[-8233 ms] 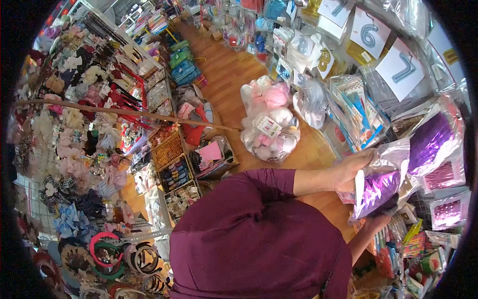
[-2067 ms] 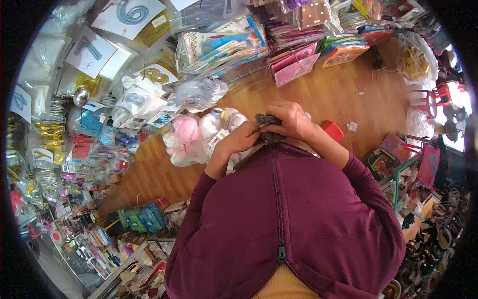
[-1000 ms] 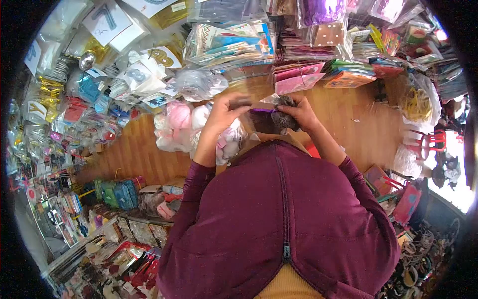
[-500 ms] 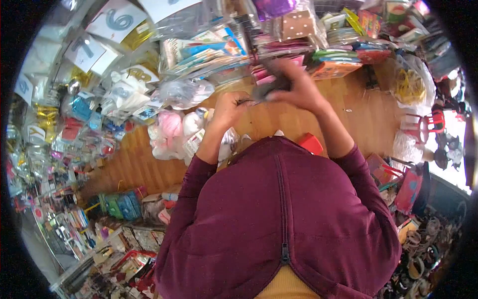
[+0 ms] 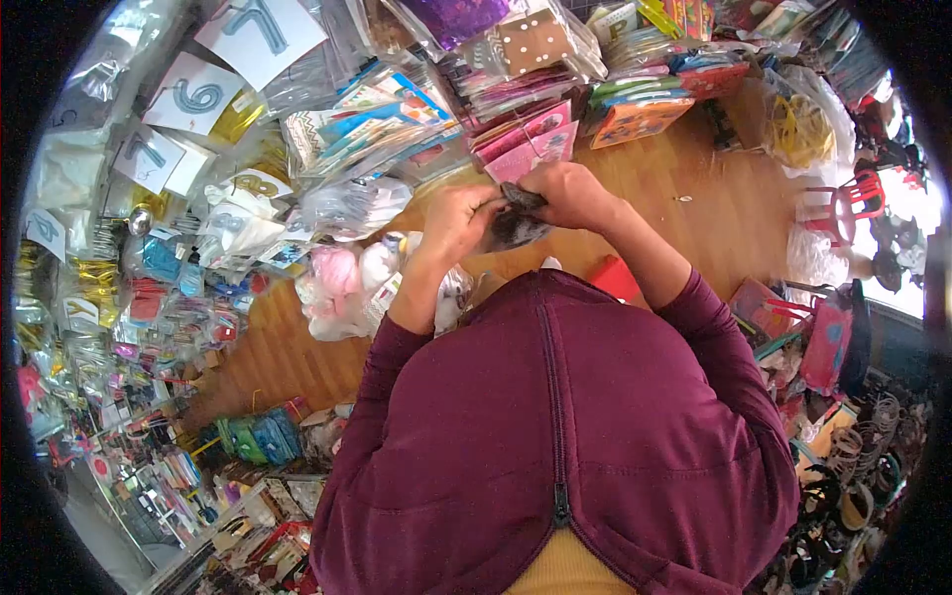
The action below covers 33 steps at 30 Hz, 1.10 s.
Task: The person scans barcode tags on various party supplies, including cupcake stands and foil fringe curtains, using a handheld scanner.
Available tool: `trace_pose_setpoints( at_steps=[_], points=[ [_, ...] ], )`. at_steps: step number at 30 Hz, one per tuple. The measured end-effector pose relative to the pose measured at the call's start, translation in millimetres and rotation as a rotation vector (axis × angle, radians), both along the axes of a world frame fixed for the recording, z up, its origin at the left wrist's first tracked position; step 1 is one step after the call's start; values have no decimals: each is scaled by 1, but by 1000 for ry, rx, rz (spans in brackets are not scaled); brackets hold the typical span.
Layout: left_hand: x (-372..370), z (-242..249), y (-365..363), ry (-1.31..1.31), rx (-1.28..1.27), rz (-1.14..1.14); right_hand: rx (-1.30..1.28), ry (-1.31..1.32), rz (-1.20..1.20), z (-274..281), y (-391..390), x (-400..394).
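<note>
Both hands grip a dark grey, crumpled, shiny piece of thin material (image 5: 518, 230) in front of my chest; its exact kind I cannot tell. My left hand (image 5: 456, 224) pinches its left edge between thumb and fingers. Closed over its upper right part is my right hand (image 5: 575, 196), knuckles up. The lower part of the piece sags between the two hands. Just beyond my right hand stand pink packaged cards (image 5: 531, 144).
Packs of cards and booklets (image 5: 382, 119) line the far side. White sheets with numbers (image 5: 198, 94) hang at the left. A bag with pink and white items (image 5: 342, 273) rests on the wooden floor (image 5: 283, 342). A red stool (image 5: 843, 208) is at the right.
My right hand, blurred and raised before, has come down and closed on the dark grey piece. The piece now hangs spread lower between both hands. The view has turned slightly.
</note>
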State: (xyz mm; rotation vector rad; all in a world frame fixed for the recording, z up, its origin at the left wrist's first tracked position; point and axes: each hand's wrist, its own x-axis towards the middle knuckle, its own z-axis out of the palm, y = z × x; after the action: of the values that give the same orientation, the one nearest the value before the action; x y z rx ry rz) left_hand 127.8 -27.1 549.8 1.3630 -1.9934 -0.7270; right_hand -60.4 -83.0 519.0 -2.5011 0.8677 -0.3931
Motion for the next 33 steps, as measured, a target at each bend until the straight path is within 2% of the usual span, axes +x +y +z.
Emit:
trace_pose_setpoints(
  at_steps=[2, 3, 5, 7, 9, 11, 12, 13, 15, 18, 21, 23, 24, 26, 27, 29, 30, 31, 33],
  points=[
    [-2, 1, 0, 33, 27, -25, 112, 80, -32, 5, -2, -11],
    [-1, 0, 1, 28, 28, -26, 113, 75, -32, 0, -3, -19],
    [4, -5, 4, 139, 201, 71, 76, -26, -103, -15, -10, -39],
    [7, -14, 5, 200, 170, 61, 133, -12, -94, -19, -15, -58],
    [17, -15, 6, 263, 136, 50, 107, -116, -211, -26, -15, -78],
    [39, -10, 6, 453, 338, 262, 436, -281, -529, -25, -13, -105],
    [47, -9, 5, 457, 336, 262, 616, -450, -618, -52, -20, -124],
    [55, -9, 5, 514, 303, 244, 614, -445, -613, -44, -17, -128],
    [58, -13, 6, 565, 273, 233, 825, -838, -651, -30, -4, -134],
    [59, -24, 2, 570, 291, 263, 803, -814, -681, -61, 4, -136],
    [69, -40, -1, 459, 282, 316, 816, -779, -781, -89, 21, -132],
    [79, -57, -4, 264, 273, 316, 862, -771, -854, -97, 35, -129],
    [82, -67, -4, 257, 275, 313, 837, -778, -878, -94, 43, -125],
    [88, -87, -2, 286, 491, 369, 889, -783, -905, -102, 56, -126],
    [91, -99, -1, 279, 497, 370, 935, -782, -931, -107, 61, -127],
    [95, -120, -1, -327, 183, 288, 945, -761, -947, -114, 70, -132],
    [94, -124, -2, -444, 193, 330, 938, -732, -972, -113, 75, -133],
    [93, -128, -2, -444, 197, 324, 930, -702, -998, -113, 78, -134],
    [95, -139, -2, -675, 111, 406, 914, -673, -1045, -112, 85, -135]
  ],
)
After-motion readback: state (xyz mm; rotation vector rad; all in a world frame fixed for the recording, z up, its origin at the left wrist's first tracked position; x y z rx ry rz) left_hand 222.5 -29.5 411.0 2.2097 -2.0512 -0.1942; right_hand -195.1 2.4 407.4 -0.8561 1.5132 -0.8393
